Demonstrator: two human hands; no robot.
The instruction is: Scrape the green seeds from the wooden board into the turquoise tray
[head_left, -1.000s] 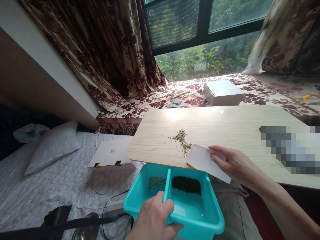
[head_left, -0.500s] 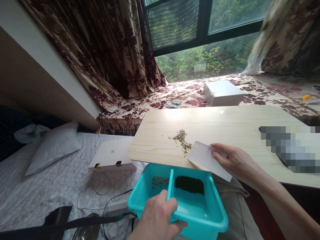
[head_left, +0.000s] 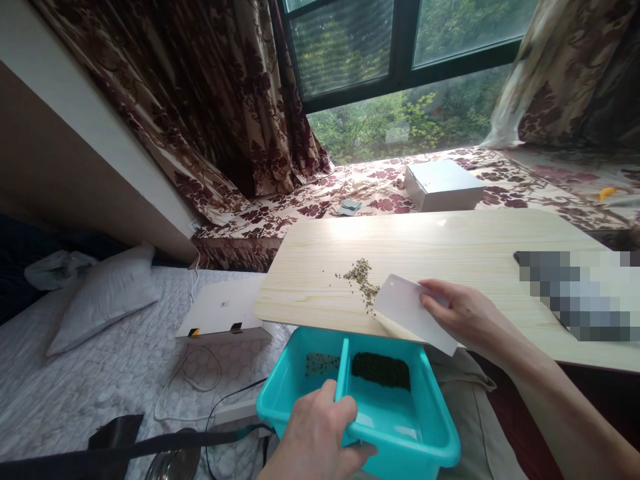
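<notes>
My left hand [head_left: 323,427] grips the near rim of a turquoise divided bin [head_left: 440,413] by its middle wall. In the bin's right compartment lies a heap of dark green beans [head_left: 381,370]; the left one holds a thin scatter of pale and dark grains [head_left: 321,364]. My right hand [head_left: 453,310] is closed on a flat white plastic scraper [head_left: 413,310], which is tilted on the tabletop close to its front edge. Just left of the scraper, a loose trail of small greenish-brown beans [head_left: 357,271] lies on the wooden table [head_left: 310,253].
A dark flat object [head_left: 560,287], partly pixelated, lies on the table's right. A white box [head_left: 225,310] rests on the quilted bed [head_left: 115,373] with cables near it. Another white box [head_left: 445,185] and a folded cloth [head_left: 349,207] are on the window seat. A dark strap [head_left: 150,443] crosses the lower left.
The scraper and my right hand have shifted slightly up relative to the bin. The view has moved a little; the bean trail looks much the same, and my left hand keeps its grip.
</notes>
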